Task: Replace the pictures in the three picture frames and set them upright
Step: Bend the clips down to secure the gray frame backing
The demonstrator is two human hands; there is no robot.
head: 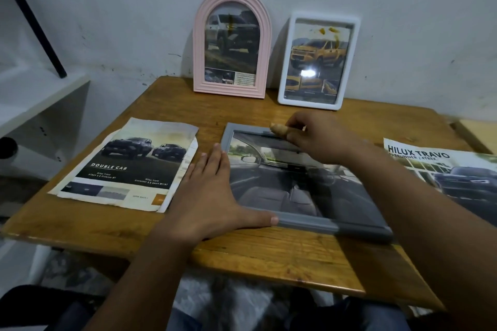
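A grey picture frame (309, 224) lies flat on the wooden table (269, 258), holding a car-interior picture (271, 177). My left hand (215, 191) rests flat against the frame's left edge, its thumb along the near edge. My right hand (309, 134) is at the frame's far edge, fingers curled there; what they pinch I cannot tell. A pink arched frame (200, 62) and a white frame (285, 75) stand upright against the wall, each with a truck picture.
A loose "Double Cab" truck page (129, 166) lies on the table to the left. A "Hilux Travo" page (441, 169) lies at the right edge. A white shelf (40, 105) stands left of the table.
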